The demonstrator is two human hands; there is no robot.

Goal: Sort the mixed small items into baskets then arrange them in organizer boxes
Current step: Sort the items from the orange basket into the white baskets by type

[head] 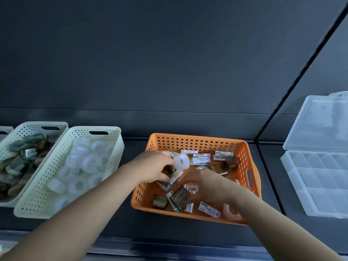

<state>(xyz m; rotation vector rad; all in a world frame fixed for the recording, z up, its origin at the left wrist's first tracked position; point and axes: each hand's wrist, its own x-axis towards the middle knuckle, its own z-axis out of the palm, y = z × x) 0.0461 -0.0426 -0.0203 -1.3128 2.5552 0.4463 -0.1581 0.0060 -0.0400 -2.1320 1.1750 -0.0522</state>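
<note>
Sorting: left hand (150,169) pinches a roll (181,162) over the orange basket (195,140); lift it clear, drop it in the white basket (79,131) w/ other rolls (91,162); right hand (209,183) down among boxes (200,160), grip unclear.

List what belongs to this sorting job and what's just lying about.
Job:
orange basket and its mixed items
tape roll in the left hand
right hand, reaching into the orange basket
tape basket
brown-item basket
organizer box, lid open

Lying about:
only a blurred scrap at the bottom-left corner; cannot tell what it is
</note>
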